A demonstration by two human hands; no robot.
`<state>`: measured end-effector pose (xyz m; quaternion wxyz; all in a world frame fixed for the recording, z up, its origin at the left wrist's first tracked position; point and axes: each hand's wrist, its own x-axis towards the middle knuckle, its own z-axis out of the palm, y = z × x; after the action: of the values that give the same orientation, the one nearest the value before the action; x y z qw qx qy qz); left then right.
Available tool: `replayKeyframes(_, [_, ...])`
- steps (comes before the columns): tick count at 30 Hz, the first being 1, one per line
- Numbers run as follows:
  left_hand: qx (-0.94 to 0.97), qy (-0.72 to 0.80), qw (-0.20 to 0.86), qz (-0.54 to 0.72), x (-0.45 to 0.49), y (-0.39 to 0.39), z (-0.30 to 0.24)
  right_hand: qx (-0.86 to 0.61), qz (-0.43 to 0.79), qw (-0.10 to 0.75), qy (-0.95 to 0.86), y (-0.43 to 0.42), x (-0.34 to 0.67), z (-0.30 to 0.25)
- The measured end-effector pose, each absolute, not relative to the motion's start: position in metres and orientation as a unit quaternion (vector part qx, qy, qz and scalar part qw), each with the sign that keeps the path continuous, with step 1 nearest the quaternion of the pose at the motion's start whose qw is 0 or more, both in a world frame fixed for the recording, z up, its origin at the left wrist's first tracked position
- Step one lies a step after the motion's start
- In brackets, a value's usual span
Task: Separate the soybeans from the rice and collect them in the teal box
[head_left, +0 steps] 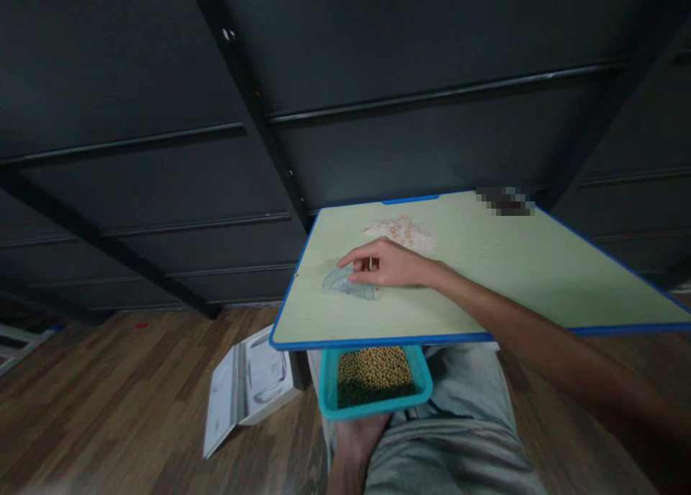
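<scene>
My right hand (386,265) reaches across a pale green tabletop with a blue rim (540,265). Its fingers are curled down onto a small translucent plastic piece (345,283) lying on the board. Just beyond the hand lies a loose pile of pale grains (402,232). Below the table's front edge, my left hand (356,434) holds up a teal basket (327,394) from underneath; its fingers are hidden by the basket. The basket is filled with yellow beans (375,369) and sits partly under the table edge, above my lap.
An open white box (248,387) lies on the wooden floor to the left of my legs. A dark panelled wall with slanted metal bars (259,121) stands behind the table. A blurred small object (504,200) sits at the table's far edge.
</scene>
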<state>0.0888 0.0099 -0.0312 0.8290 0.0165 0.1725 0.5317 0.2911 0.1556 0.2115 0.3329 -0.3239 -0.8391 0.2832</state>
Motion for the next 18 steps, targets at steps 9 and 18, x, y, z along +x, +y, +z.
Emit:
replayKeyframes(9, [0.004,0.172,0.836,0.522,0.081,0.010,-0.056,-0.341,0.239,0.315,-0.853,0.170,0.314,0.209])
replayKeyframes(18, [0.027,0.140,0.843,0.519,0.081,0.011,-0.058,-0.328,0.271,0.283,-0.859,0.166,0.306,0.205])
